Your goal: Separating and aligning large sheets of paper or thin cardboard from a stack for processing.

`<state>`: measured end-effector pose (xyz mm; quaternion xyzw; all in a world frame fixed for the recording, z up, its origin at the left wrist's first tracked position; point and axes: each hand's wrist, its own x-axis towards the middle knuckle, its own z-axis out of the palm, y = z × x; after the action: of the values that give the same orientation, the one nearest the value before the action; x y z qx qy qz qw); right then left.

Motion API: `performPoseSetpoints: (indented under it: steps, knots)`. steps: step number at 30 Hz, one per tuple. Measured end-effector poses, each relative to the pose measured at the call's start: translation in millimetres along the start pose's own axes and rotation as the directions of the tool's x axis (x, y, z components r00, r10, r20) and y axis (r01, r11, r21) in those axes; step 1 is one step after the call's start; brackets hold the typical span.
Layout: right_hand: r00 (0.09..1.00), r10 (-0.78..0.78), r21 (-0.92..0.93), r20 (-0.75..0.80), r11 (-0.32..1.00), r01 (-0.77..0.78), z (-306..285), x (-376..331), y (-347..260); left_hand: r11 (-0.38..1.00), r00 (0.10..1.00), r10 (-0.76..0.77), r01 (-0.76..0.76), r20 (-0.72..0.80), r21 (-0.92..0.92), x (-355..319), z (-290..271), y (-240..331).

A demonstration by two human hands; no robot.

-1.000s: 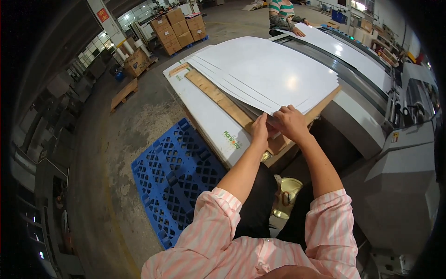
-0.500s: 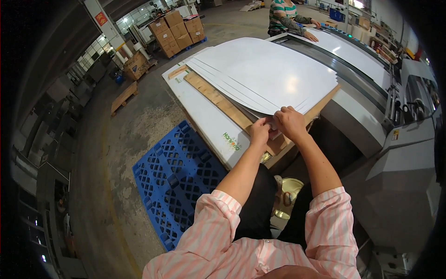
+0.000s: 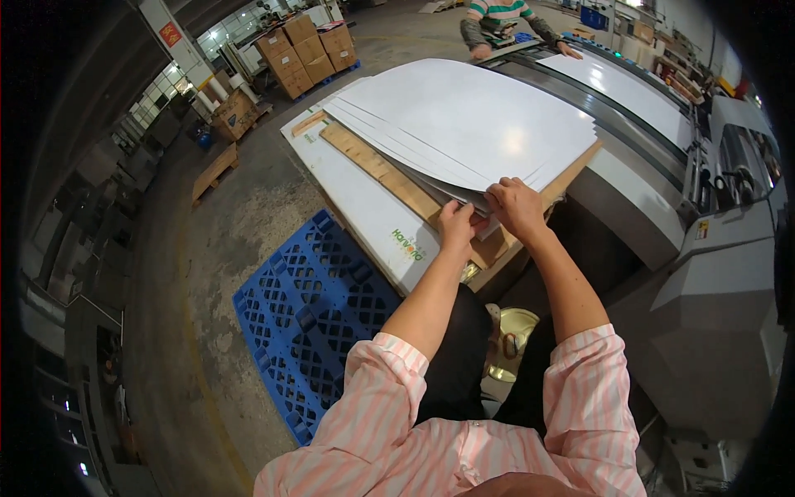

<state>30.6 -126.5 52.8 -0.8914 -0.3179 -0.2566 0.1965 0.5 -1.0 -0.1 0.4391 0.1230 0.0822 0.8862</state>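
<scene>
A stack of large white glossy sheets (image 3: 480, 116) lies fanned in front of me, its near edges stepped. My right hand (image 3: 517, 207) pinches the near corner of the upper sheets and keeps it slightly raised. Just left of it, my left hand (image 3: 458, 228) is at the edges of the lower sheets, thumb and fingers apart. Its fingertips touch or nearly touch those edges; exact contact is unclear. Along the stack's left side runs a wooden strip (image 3: 381, 172), on a white board (image 3: 356, 199) with a green and orange print.
A blue plastic pallet (image 3: 310, 311) lies on the floor at left. To the right stands a grey machine (image 3: 712, 331). Across its bed, a co-worker (image 3: 505, 21) in a striped top reaches over another white sheet (image 3: 621, 87). Cardboard boxes (image 3: 302, 54) are stacked at the back.
My left hand has shifted slightly left, away from my right hand, and its fingers have parted. My right hand stays at the sheet corner. The co-worker's arms have spread apart.
</scene>
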Motion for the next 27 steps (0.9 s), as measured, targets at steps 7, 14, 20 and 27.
performPoseSetpoints:
  steps: [7,14,20,27]
  knots:
    - [0.999,-0.015,0.002,-0.036,1.000,0.015,0.0,4.7,-3.4,0.996,0.998,-0.031,0.027,0.047,0.088,0.6,-2.5,1.0]
    - [1.000,-0.015,-0.044,0.022,0.999,0.016,7.2,2.2,-1.8,0.987,1.000,0.001,-0.006,0.031,0.159,-1.8,2.4,-6.8]
    - [0.960,0.142,0.146,-0.243,0.983,-0.109,-8.9,14.4,-3.8,0.994,0.999,-0.040,0.037,0.020,0.106,-1.0,-3.1,-3.1]
    - [0.987,0.080,0.035,-0.138,0.997,-0.076,-8.3,5.3,-6.9,0.991,0.998,-0.050,0.046,0.027,0.123,0.5,-1.4,-4.9]
